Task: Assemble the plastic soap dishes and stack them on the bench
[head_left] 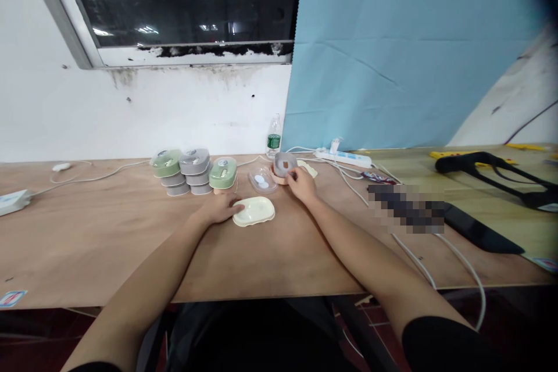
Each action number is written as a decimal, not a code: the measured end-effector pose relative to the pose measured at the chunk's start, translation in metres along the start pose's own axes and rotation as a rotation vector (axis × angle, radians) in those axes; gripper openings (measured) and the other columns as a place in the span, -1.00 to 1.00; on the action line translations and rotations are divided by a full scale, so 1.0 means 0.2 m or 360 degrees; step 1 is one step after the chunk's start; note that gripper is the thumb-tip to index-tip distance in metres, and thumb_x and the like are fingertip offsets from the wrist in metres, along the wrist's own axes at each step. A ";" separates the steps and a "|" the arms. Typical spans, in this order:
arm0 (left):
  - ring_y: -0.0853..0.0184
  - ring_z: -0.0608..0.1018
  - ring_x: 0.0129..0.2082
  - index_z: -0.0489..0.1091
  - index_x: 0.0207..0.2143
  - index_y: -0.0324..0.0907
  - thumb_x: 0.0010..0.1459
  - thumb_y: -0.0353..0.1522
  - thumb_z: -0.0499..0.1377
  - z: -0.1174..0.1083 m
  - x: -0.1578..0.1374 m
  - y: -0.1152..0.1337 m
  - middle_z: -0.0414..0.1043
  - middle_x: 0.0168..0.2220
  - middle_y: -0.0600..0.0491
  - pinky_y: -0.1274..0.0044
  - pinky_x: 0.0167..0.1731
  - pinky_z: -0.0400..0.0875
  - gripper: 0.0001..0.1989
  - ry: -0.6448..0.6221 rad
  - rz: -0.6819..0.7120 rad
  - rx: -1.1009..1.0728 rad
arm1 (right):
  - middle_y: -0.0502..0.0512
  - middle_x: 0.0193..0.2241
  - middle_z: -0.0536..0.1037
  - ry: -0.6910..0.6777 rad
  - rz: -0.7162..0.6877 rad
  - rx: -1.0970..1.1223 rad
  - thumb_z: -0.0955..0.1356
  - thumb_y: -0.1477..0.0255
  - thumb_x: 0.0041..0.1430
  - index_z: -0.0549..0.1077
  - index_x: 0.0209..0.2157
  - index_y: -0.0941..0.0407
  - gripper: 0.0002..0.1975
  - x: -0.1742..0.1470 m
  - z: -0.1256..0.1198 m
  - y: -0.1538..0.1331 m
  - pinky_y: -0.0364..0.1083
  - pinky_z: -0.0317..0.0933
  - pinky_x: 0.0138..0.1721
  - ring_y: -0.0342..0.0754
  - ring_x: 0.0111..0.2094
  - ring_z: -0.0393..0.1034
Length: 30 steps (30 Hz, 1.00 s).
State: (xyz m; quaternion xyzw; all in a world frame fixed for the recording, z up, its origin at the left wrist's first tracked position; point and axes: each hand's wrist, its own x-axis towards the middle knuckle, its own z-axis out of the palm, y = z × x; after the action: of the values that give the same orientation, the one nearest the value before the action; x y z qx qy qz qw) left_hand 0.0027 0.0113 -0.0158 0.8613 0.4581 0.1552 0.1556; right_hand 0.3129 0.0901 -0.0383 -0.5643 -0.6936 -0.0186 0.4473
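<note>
My left hand (221, 207) is closed on the left end of a shallow cream oval tray (254, 210), its thumb over the rim. The tray lies flat on the table in front of me. Farther off, my right hand (302, 185) pinches a small translucent grey container part (284, 164) with a brown patch on it. This part is tilted over a peach-coloured piece (279, 175), partly hidden by it and my fingers. Just left of them lies a clear plastic lid (263, 179) with two white ovals.
Stacked oval boxes with green (167, 164) and grey lids (195, 161) stand left of centre, beside another green-lidded box (223, 172). A water bottle (274, 136) stands against the wall. A power strip (344, 157), cables, a phone (479, 229) and a black strap frame (501, 177) lie right.
</note>
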 end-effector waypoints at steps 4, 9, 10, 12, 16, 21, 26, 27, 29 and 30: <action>0.24 0.50 -0.25 0.41 -0.01 -0.10 0.20 -0.09 0.02 0.00 0.00 0.01 0.51 -0.19 0.00 0.47 -0.28 0.36 -0.56 0.0022 0.0018 0.0001 | 0.08 -0.38 0.43 0.0161 0.0008 0.0058 0.36 0.17 0.04 0.34 -0.36 0.10 -0.71 -0.01 -0.02 -0.07 -0.10 0.15 -0.38 -0.06 -0.41 0.29; 0.24 0.50 -0.27 0.41 -0.04 -0.11 0.24 -0.12 -0.03 0.00 0.00 0.01 0.51 -0.22 -0.01 0.47 -0.28 0.35 -0.60 0.0099 0.0063 0.0045 | 0.02 -0.44 0.39 0.0149 -0.0050 0.0274 0.42 0.06 -0.08 0.30 -0.32 0.10 -0.55 -0.05 -0.04 -0.18 -0.12 0.14 -0.43 -0.09 -0.45 0.26; 0.24 0.50 -0.26 0.39 -0.02 -0.12 0.24 -0.13 -0.03 0.01 0.00 0.01 0.50 -0.21 -0.02 0.47 -0.27 0.35 -0.60 0.0133 0.0054 0.0059 | 0.01 -0.45 0.39 0.0119 -0.0060 0.0359 0.40 0.06 -0.05 0.30 -0.32 0.09 -0.57 -0.07 -0.05 -0.21 -0.12 0.15 -0.44 -0.10 -0.46 0.26; 0.23 0.50 -0.25 0.34 0.04 -0.15 0.24 -0.12 -0.02 0.01 0.00 0.02 0.50 -0.22 -0.05 0.46 -0.26 0.35 -0.57 0.0206 0.0014 0.0076 | 0.00 -0.47 0.38 0.0023 -0.0075 0.0563 0.35 0.06 0.04 0.30 -0.31 0.09 -0.61 -0.10 -0.05 -0.26 -0.12 0.16 -0.47 -0.11 -0.49 0.25; 0.21 0.50 -0.35 0.25 0.07 -0.21 0.20 -0.05 0.02 0.00 -0.01 0.04 0.47 -0.34 -0.03 0.45 -0.34 0.34 -0.48 0.0338 -0.0033 0.0031 | -0.03 -0.50 0.38 -0.0325 0.0081 0.1040 0.23 0.00 0.16 0.27 -0.30 0.05 -0.62 -0.16 -0.04 -0.36 -0.13 0.13 -0.60 -0.12 -0.58 0.28; 0.24 0.50 -0.34 0.09 0.19 -0.22 0.26 -0.10 -0.05 -0.04 -0.03 0.07 0.46 -0.31 -0.01 0.45 -0.28 0.34 -0.45 0.0637 -0.0043 -0.0156 | -0.06 -0.65 0.34 -0.0571 0.0244 0.1076 0.22 -0.07 0.13 0.24 -0.47 0.06 -0.54 -0.16 -0.03 -0.40 -0.14 0.06 -0.67 -0.13 -0.69 0.25; 0.28 0.49 -0.40 -0.02 0.28 -0.23 0.26 -0.12 -0.03 -0.04 -0.03 0.08 0.46 -0.38 0.04 0.48 -0.32 0.34 -0.37 0.0633 -0.0072 -0.0270 | 0.02 -0.73 0.37 -0.0851 0.0274 0.0825 0.16 -0.12 0.12 0.28 -0.64 0.10 -0.41 -0.12 -0.09 -0.37 -0.13 0.04 -0.65 -0.15 -0.72 0.20; 0.28 0.49 -0.41 0.05 0.25 -0.22 0.26 -0.11 -0.05 -0.04 -0.03 0.07 0.46 -0.40 0.04 0.49 -0.33 0.34 -0.40 0.0610 -0.0062 -0.0297 | 0.03 -0.75 0.36 -0.0931 0.0294 0.0788 0.14 -0.14 0.12 0.27 -0.68 0.10 -0.37 -0.11 -0.10 -0.37 -0.13 0.04 -0.65 -0.15 -0.73 0.19; 0.28 0.50 -0.39 0.21 0.15 -0.23 0.27 -0.09 -0.07 -0.04 -0.02 0.06 0.49 -0.39 0.02 0.49 -0.33 0.34 -0.46 0.0576 -0.0055 -0.0341 | 0.02 -0.80 0.32 -0.1103 0.0345 0.0732 0.13 -0.17 0.10 0.25 -0.72 0.09 -0.34 -0.09 -0.13 -0.35 -0.14 0.01 -0.68 -0.17 -0.76 0.15; 0.27 0.50 -0.38 0.28 0.10 -0.23 0.26 -0.07 -0.07 -0.04 -0.02 0.06 0.50 -0.36 0.01 0.50 -0.34 0.34 -0.47 0.0558 -0.0065 -0.0353 | 0.02 -0.82 0.31 -0.1195 0.0372 0.0712 0.14 -0.19 0.08 0.24 -0.73 0.08 -0.34 -0.09 -0.14 -0.35 -0.15 -0.01 -0.71 -0.18 -0.77 0.13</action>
State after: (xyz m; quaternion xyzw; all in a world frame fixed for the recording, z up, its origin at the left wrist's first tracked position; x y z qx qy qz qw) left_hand 0.0063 0.0031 -0.0050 0.7892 0.4756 0.3491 0.1705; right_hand 0.2731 0.0376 0.0002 -0.4959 -0.7265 0.3882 0.2749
